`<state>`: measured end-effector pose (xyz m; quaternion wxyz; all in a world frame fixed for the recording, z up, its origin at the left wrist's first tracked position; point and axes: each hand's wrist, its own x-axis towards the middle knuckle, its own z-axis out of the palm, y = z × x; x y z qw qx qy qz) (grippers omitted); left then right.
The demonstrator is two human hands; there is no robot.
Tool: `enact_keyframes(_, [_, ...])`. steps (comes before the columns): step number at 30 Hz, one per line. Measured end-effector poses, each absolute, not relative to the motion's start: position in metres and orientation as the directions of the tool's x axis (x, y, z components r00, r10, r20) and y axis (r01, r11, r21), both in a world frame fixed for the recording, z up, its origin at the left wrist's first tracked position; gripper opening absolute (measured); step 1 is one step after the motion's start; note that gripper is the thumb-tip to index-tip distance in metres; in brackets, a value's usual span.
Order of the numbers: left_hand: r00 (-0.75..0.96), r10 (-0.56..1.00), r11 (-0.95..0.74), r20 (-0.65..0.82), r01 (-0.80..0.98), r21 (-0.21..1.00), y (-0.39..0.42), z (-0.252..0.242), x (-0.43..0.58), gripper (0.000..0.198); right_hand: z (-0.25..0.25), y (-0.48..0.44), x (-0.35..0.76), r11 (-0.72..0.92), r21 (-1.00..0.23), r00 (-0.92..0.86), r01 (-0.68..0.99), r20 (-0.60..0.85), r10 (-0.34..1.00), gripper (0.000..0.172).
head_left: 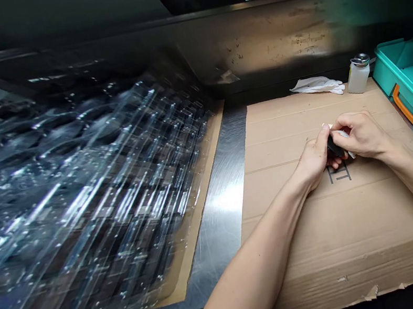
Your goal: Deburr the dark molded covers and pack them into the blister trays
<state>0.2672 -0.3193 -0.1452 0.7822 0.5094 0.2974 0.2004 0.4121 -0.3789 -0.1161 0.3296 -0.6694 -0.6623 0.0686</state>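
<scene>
Above the cardboard sheet (286,177), my two hands meet around a small black part (334,147). My left hand (316,155) is closed on it from the left, with its thumb on top. From the right my right hand (360,133) pinches a bit of white material (349,150), perhaps a cloth or paper, against the black part. Fingers cover most of both, so the exact kind of the part cannot be made out. Printed black lines (338,174) show on the cardboard just below my hands.
Stacked clear plastic trays (91,206) fill the left side, blurred. A metal worktop strip (223,205) runs between them and the cardboard. At the back lie white gloves (316,85) beside a bottle with a metal top (359,75). A teal bin (405,92) with an orange handle (409,108) stands right.
</scene>
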Motion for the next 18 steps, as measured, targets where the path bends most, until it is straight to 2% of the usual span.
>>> enact_keyframes(4, [0.734,0.605,0.458,-0.31,-0.003,0.889,-0.32,-0.142,0.264,0.058,-0.112,-0.382,0.418,0.051,-0.539,0.074,0.841,0.207,0.976,0.019])
enact_keyframes(7, [0.722,0.582,0.574,-0.373,-0.04,0.818,-0.314,-0.139,0.259,0.059,-0.11,-0.384,0.429,-0.046,-0.517,0.139,0.855,0.143,0.98,0.021])
enact_keyframes(9, [0.716,0.552,0.667,-0.427,-0.073,0.741,-0.308,-0.137,0.257,0.065,-0.112,-0.384,0.436,-0.159,-0.449,0.241,0.879,0.132,0.962,0.026])
enact_keyframes(11, [0.716,0.523,0.735,-0.462,-0.104,0.67,-0.302,-0.136,0.255,0.07,-0.117,-0.382,0.438,-0.242,-0.339,0.324,0.909,0.211,0.922,0.033])
enact_keyframes(14, [0.719,0.509,0.772,-0.473,-0.137,0.621,-0.297,-0.136,0.253,0.073,-0.128,-0.38,0.433,-0.174,-0.214,0.241,0.961,0.344,0.907,0.038])
enact_keyframes(18, [0.722,0.509,0.771,-0.469,-0.14,0.621,-0.298,-0.135,0.252,0.076,-0.133,-0.383,0.427,0.008,-0.216,0.029,0.976,0.169,0.985,0.04])
